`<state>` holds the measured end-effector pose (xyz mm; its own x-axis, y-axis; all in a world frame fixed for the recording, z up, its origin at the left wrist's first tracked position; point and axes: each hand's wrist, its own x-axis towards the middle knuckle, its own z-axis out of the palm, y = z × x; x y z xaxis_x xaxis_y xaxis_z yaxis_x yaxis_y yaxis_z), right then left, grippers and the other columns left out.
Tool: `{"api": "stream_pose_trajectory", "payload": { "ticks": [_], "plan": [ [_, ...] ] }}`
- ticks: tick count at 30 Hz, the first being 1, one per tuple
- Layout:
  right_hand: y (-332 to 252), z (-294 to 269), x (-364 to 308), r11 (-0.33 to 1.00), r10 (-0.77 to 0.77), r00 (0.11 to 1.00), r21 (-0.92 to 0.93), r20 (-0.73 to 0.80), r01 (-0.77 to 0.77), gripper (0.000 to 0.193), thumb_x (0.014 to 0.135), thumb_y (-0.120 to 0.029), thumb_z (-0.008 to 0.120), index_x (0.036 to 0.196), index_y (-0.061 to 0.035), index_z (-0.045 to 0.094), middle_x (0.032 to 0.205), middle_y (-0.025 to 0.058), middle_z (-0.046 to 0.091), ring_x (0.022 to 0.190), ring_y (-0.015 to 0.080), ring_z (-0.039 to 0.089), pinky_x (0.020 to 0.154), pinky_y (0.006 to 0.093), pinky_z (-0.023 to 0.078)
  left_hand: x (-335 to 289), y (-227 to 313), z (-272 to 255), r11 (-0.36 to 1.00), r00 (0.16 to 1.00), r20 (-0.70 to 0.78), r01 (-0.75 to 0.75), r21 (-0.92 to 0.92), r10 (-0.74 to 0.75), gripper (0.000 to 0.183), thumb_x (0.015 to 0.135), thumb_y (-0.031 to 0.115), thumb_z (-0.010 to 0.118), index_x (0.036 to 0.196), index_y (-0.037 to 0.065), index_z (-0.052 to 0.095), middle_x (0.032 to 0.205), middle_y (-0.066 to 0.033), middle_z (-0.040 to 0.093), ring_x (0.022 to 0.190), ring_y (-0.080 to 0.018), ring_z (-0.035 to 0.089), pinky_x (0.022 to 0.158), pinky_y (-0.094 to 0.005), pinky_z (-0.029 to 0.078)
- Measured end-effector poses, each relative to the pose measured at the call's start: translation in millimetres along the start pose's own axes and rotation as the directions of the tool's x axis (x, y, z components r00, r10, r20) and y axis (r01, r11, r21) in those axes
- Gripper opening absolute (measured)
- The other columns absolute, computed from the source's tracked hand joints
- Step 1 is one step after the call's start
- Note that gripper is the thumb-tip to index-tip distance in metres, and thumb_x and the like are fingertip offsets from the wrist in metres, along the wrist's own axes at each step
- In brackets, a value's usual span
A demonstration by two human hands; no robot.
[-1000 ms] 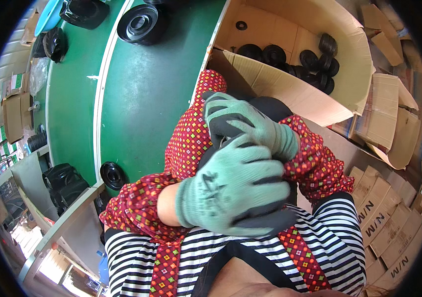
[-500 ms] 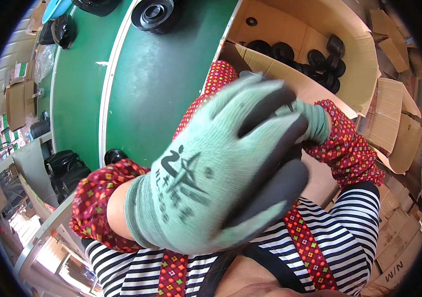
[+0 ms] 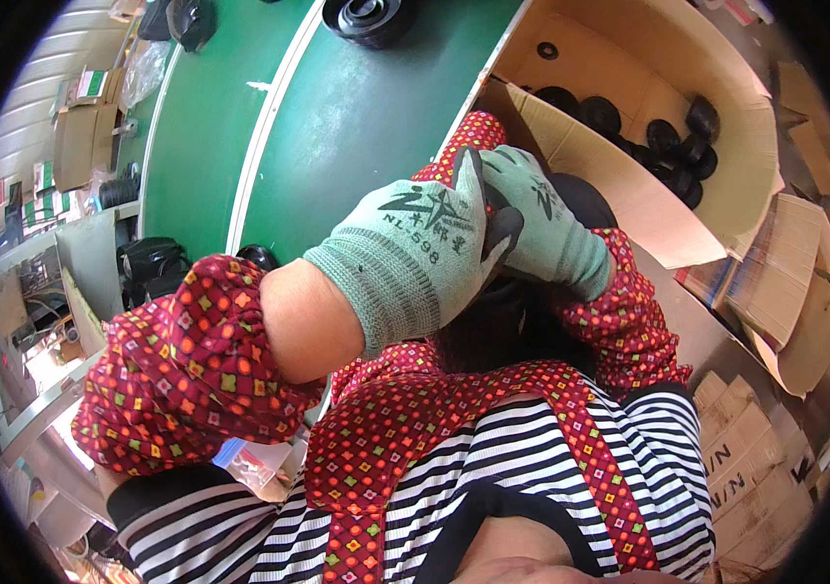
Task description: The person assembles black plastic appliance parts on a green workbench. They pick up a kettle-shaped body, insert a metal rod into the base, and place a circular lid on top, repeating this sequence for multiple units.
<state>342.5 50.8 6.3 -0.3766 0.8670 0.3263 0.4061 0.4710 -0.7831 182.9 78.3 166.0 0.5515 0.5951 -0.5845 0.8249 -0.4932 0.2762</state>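
Note:
My left hand [image 3: 415, 248], in a pale green knitted glove with a dark grey coated palm, reaches in over my lap and meets my right hand [image 3: 543, 219] beside the edge of the green worktable [image 3: 337, 127]. The right glove is of the same kind, its fingers bent in against the left one. Both hands are closed together. A small dark patch shows between them; what they hold there, if anything, is hidden by the gloves.
A round black stepped part [image 3: 366, 19] lies at the table's far edge. On my right, an open cardboard box [image 3: 629, 58] holds several black round parts [image 3: 668, 136]. Flattened cartons [image 3: 785, 273] lie beyond it. Black plastic bags [image 3: 150, 263] sit at the left.
My left hand has moved away from the camera and come down against my right hand, which now shows more. The view has shifted, with the table and box appearing further right and higher.

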Motion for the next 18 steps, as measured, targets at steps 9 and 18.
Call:
{"api": "stream_pose_trajectory", "payload": {
  "ticks": [9,18],
  "plan": [
    [-26.6,-30.2,3.2,0.985,0.150,0.985,-0.104,0.086,-0.141,0.064,0.075,-0.046,0.083,0.119,-0.0044,0.064,0.104,0.0126,0.063,0.102,0.0327,0.060,0.092,0.0492,0.043,11.9,-35.5,-3.8,0.948,0.989,0.029,-0.133,-0.288,0.147,0.079,0.094,0.011,0.069,0.162,-0.004,0.030,0.111,-0.0279,0.071,0.094,-0.0465,0.073,0.082,-0.0480,0.059],
    [-43.9,-72.5,-8.4,0.906,0.375,0.905,-0.288,0.204,-0.310,0.065,0.070,-0.047,0.090,0.114,-0.0057,0.067,0.095,0.0103,0.065,0.090,0.0320,0.067,0.077,0.0458,0.051,56.3,-62.6,23.5,0.865,0.877,-0.125,-0.479,-0.151,0.464,0.053,0.102,0.028,0.068,0.147,0.002,0.053,0.095,-0.0180,0.074,0.076,-0.0354,0.075,0.067,-0.0411,0.060]
  ]
}}
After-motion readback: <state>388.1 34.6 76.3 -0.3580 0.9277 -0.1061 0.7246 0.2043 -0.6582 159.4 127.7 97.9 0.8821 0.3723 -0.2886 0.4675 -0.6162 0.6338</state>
